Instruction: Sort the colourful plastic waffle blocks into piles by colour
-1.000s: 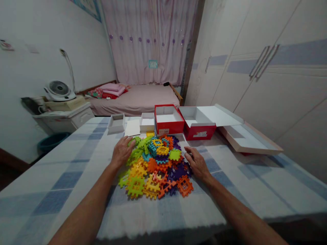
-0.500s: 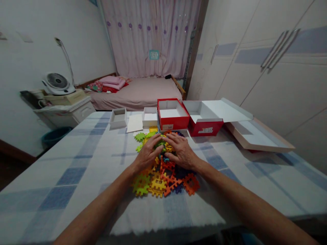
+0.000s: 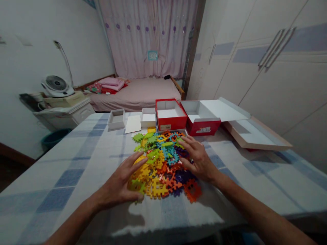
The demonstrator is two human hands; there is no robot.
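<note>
From where I stand, the left hand (image 3: 122, 181) spreads open by the pile's left side, the right hand (image 3: 200, 160), fingers loosely parted, over its right; the toy pieces (image 3: 163, 160) lie heaped on the desk (image 3: 95, 170), before a red box (image 3: 176, 123).

Dim, greyish light casts soft shadows on the tablecloth (image 3: 102, 144); edges look stretched.

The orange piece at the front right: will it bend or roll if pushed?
The orange piece is probably stiff and light: it looks thin, with holes. Lying nearly flat, it likely won't roll. Being toothed, it might snag.
</note>
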